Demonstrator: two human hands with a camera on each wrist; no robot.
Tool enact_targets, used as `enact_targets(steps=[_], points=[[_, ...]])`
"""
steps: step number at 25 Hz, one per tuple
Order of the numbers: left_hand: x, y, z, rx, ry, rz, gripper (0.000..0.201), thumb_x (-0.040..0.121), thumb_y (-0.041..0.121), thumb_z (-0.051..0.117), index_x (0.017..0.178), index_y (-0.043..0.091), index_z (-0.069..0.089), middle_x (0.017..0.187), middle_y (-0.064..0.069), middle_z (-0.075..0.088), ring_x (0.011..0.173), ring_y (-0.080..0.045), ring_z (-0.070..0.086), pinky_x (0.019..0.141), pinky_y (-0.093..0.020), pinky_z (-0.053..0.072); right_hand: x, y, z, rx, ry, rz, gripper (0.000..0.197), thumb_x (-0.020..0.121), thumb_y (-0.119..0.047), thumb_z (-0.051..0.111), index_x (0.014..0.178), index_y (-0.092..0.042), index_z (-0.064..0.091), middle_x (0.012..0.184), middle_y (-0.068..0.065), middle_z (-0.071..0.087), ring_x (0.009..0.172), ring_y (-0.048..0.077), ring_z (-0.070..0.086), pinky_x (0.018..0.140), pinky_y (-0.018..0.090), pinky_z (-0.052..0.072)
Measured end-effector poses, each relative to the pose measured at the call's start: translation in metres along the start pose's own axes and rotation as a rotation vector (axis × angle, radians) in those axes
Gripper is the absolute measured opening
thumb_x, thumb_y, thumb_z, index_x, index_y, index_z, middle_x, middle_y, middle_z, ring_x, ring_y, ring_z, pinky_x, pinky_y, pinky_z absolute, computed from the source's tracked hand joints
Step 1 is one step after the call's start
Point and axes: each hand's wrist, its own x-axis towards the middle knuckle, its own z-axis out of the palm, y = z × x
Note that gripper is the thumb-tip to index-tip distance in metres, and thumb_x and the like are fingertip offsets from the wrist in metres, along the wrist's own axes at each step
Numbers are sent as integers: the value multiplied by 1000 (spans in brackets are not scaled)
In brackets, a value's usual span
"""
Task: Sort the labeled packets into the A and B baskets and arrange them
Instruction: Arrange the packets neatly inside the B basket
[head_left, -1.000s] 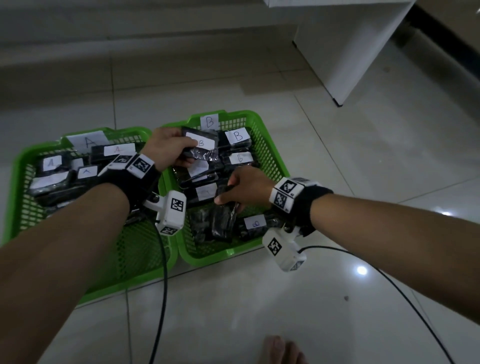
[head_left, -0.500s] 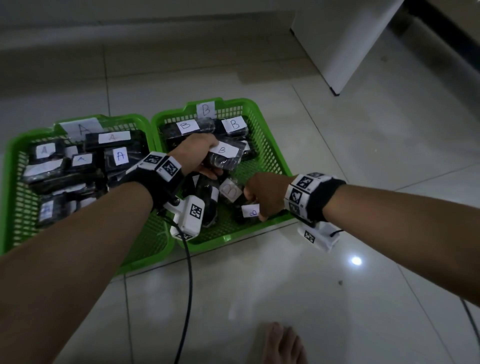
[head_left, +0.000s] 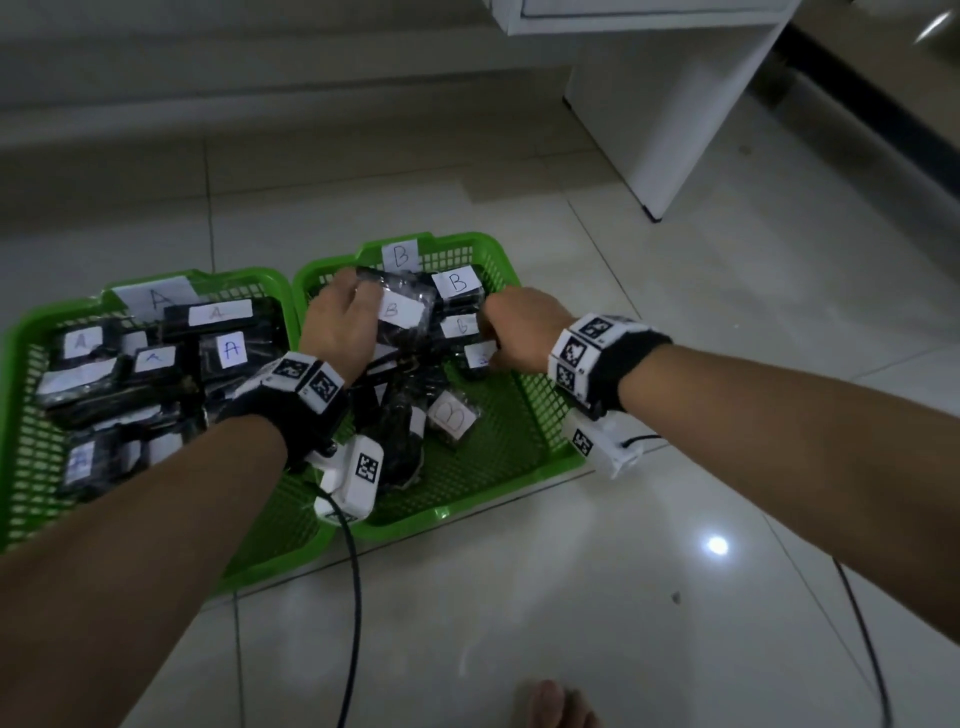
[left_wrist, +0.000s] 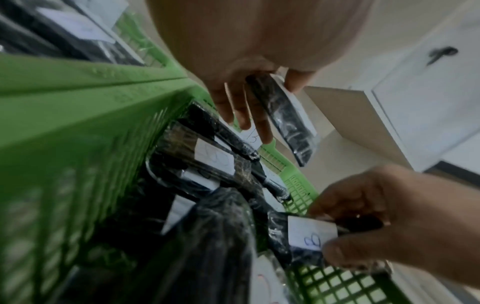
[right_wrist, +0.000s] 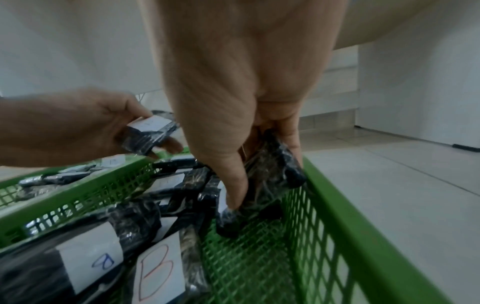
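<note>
Two green baskets stand side by side on the floor: basket A (head_left: 31, 338) on the left and basket B (head_left: 467, 512) on the right. Both hold several black wrapped packets with white labels. My left hand (head_left: 358, 301) grips a B-labelled packet (head_left: 402, 309) above the far part of basket B; in the left wrist view this packet (left_wrist: 283, 115) sits between thumb and fingers. My right hand (head_left: 493, 338) pinches another B-labelled packet (head_left: 480, 356) by the basket's right wall. In the right wrist view that packet (right_wrist: 272, 176) hangs tilted just above the mesh floor.
A white cabinet (head_left: 665, 104) stands on the tiled floor behind and to the right of the baskets. Cables (head_left: 353, 597) trail from both wrist cameras across the floor. A bare foot (head_left: 550, 706) shows at the bottom edge.
My left hand has carried its B packet toward the far end of basket B. My right hand has moved its packet from the near part of the basket to the right wall.
</note>
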Motion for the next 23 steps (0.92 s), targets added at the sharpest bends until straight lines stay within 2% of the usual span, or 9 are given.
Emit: enact_targets(steps=[3,5,11,13,15,17,19,21,23], points=[[1,-8,2,184,-201,59,25,101,24,42,96,1,51,92,-10,58,83,-25,51,70,-32,36,11,-4,14,27,-55,-31,30,84,-25,79,109,-10,70,104,8,69,94,26,67,84,39,58],[6,-15,5,228,-257,57,25,100,25,42,90,3,49,91,-12,58,83,-27,53,71,-34,38,18,-1,20,29,-85,-3,29,85,-24,78,111,-13,71,107,7,70,97,25,67,87,41,58],[7,-15,8,230,-229,82,25,98,23,46,81,5,46,75,-6,53,68,-22,47,57,-31,33,22,7,16,99,-140,13,27,82,-24,79,105,-13,71,101,5,69,89,21,66,80,37,58],[9,-15,5,164,-144,103,28,96,24,49,80,1,51,73,-8,55,67,-23,48,59,-32,36,21,8,8,152,-153,35,25,78,-24,76,96,-8,73,94,14,70,79,19,64,70,32,55],[14,-17,0,44,-75,77,28,93,26,50,80,1,55,70,-7,55,65,-21,48,62,-33,38,16,6,3,242,-259,44,22,78,-22,73,91,-5,77,93,17,74,75,20,65,65,34,54],[18,-17,-5,-2,-69,42,28,89,28,52,80,2,57,68,-5,53,65,-19,47,62,-32,38,7,-5,6,281,-443,5,17,79,-17,73,92,-10,80,96,8,76,89,21,70,78,38,59],[21,-17,-7,-9,-121,6,30,81,32,57,78,2,60,69,-8,56,66,-20,51,64,-35,45,-1,-17,17,129,-562,-84,22,79,-18,77,99,-11,80,103,4,76,99,22,70,88,40,59],[22,-19,-7,-75,-208,-69,32,76,30,64,76,-1,61,73,-20,61,66,-23,59,70,-44,56,-3,-22,27,-31,-543,-117,29,77,-23,82,103,-10,79,103,4,75,97,22,70,86,37,60],[22,-21,-7,-152,-308,-138,27,82,20,70,74,-4,59,81,-29,63,70,-31,69,72,-52,61,1,-14,25,62,-374,-52,24,77,-28,84,93,-11,78,93,3,75,89,22,72,74,34,60]])
